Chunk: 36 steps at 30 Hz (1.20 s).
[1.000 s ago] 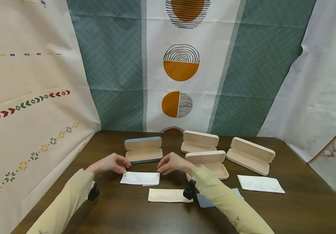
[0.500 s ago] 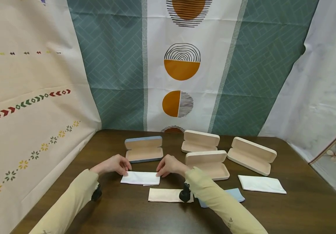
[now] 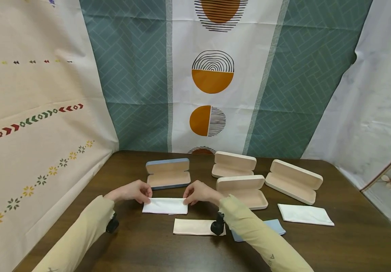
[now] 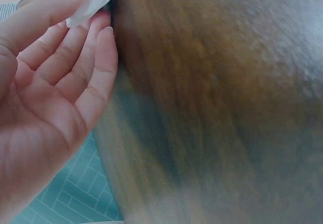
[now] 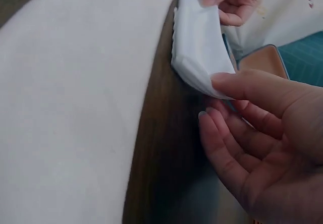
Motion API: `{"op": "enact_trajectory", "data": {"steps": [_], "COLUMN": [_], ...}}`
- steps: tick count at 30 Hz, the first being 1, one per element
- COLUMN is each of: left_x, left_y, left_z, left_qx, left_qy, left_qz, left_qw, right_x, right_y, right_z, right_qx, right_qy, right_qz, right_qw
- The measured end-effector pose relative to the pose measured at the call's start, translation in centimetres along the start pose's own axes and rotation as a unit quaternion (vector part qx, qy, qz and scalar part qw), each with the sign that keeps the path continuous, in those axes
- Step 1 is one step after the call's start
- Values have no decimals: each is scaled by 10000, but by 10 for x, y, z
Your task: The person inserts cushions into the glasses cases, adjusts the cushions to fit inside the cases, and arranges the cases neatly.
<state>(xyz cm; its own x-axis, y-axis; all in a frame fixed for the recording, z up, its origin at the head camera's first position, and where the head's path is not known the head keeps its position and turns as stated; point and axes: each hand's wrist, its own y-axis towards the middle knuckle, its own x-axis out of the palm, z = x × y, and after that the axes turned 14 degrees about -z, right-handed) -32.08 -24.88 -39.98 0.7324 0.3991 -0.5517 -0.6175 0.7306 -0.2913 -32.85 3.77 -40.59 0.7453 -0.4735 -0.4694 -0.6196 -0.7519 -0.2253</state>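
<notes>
A folded white cloth [image 3: 166, 206] lies crosswise in front of an open blue glasses case [image 3: 169, 177]. My left hand [image 3: 135, 191] pinches its far left corner between thumb and fingers; the left wrist view shows the thumb on top of the cloth's edge [image 4: 96, 4]. At the far right corner my right hand [image 3: 198, 192] pinches the same cloth, thumb above and fingers beneath, as the right wrist view shows. That end of the cloth [image 5: 202, 52] curves up slightly there. The case stands just beyond both hands, lid up, with a beige lining.
A cream folded cloth [image 3: 193, 227] lies nearer, with a blue cloth [image 3: 274, 226] partly under the right sleeve. Another white cloth [image 3: 305, 214] lies at the right. Open cream cases stand behind: one at the back [image 3: 233, 164], one nearer [image 3: 243, 192], one angled right [image 3: 294, 182].
My right hand has come down onto the white cloth's right corner, and my left hand has taken its left corner. The cloth's far edge has shifted slightly up and to the right.
</notes>
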Motion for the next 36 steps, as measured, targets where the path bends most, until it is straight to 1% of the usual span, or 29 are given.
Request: {"op": "enact_trajectory", "data": {"steps": [3, 7, 10, 12, 17, 20, 24, 25, 27, 29, 32, 36], "left_x": [0, 0, 0, 0, 0, 0, 2, 3, 4, 4, 3, 1], "left_y": [-1, -1, 0, 1, 2, 3, 6, 7, 9, 12, 17, 22], "left_z": [0, -2, -2, 0, 1, 0, -2, -3, -3, -4, -4, -4], "left_qx": [173, 340, 397, 481, 624, 684, 854, 906, 1003, 1044, 1019, 987], "left_qy": [-181, -798, -1374, -1582, -1779, -2009, -2499, -2624, -2751, -2770, -2684, -2582], "left_qz": [3, 164, 348, 464, 754, 986, 1322, 1410, 1585, 1794, 2125, 2574], "left_qw": [9997, 9961, 9891, 9851, 9792, 9722, 9554, 9503, 9429, 9382, 9340, 9259], "right_x": [-3, -7, -9, -11, -13, -12, -13, -13, -14, -14, -15, -18], "right_y": [-1, 0, 1, 1, 1, 2, 5, 6, 7, 9, 13, 19], "right_z": [3, 7, 9, 10, 6, 5, 5, 5, 4, 3, 2, 1], "right_qx": [-94, -185, -290, -381, -504, -553, -637, -660, -704, -749, -784, -812], "right_qy": [296, 945, 1482, 1730, 2118, 2375, 2589, 2576, 2575, 2570, 2542, 2422], "right_qz": [134, 333, 547, 708, 1095, 1316, 1646, 1732, 1902, 2072, 2284, 2433], "right_qw": [9994, 9948, 9870, 9816, 9698, 9609, 9496, 9483, 9448, 9409, 9365, 9357]}}
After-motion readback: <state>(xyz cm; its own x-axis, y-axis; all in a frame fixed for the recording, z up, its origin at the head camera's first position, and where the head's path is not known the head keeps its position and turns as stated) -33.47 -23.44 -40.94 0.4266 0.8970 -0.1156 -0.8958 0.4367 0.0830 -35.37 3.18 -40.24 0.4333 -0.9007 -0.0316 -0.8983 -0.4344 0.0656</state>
